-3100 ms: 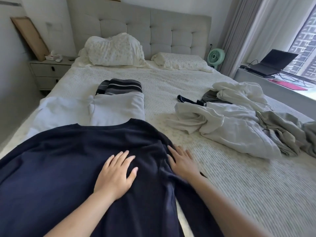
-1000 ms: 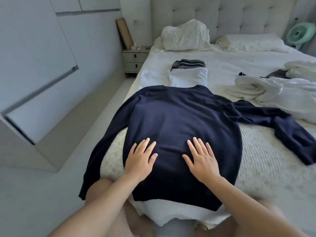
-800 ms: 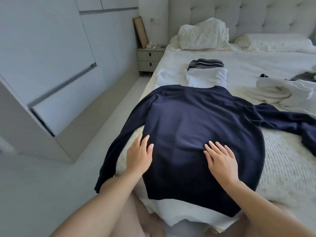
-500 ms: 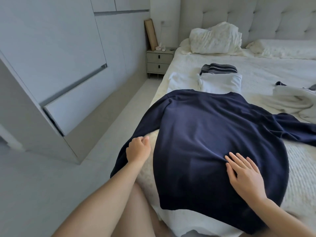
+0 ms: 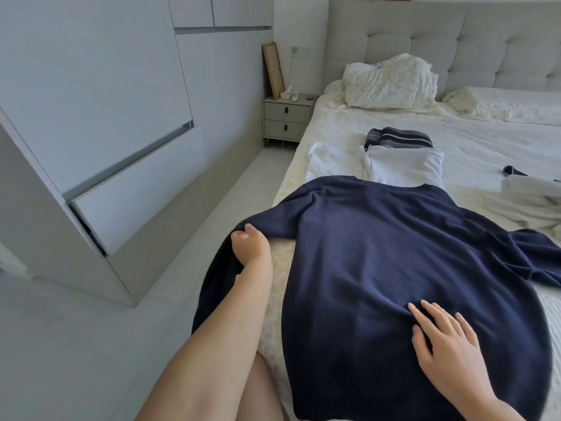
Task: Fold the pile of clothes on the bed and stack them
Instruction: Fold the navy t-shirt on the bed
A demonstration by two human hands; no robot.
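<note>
Head view, one frame: one navy long-sleeved top (image 5: 394, 268) lay spread flat on the near part of the bed (image 5: 485, 141), neckline toward the headboard (image 5: 455, 41), hem at the near edge. Two hands were in view. The left hand (image 5: 250, 247) was curled round the top's left sleeve (image 5: 218, 268) where that sleeve draped over the bed's side, thumb above the cloth and the fingers hidden beneath it. The right hand (image 5: 446, 344) rested flat on the lower body of the top, fingers straight and slightly spread, holding nothing; small creases ran from its fingertips. The top's right sleeve (image 5: 534, 256) lay out across the cover toward the right. Beyond the neckline lay three folded garments: one white piece (image 5: 334, 159) at the left, one pale piece (image 5: 403, 165) just beside it and touching the neckline, and one dark striped piece (image 5: 397, 138) behind the pale one, though whether it sat on or under it could not be told. One loose heap of light clothes (image 5: 531, 202) lay at the right edge, cut off by the frame, with one small dark item (image 5: 513, 171) just behind it. Two pillows were at the headboard, one bunched (image 5: 391, 83) and one flat (image 5: 510, 104). One two-drawer nightstand (image 5: 287, 120) stood beside the bed, and one wardrobe (image 5: 91, 101) filled the left.
</note>
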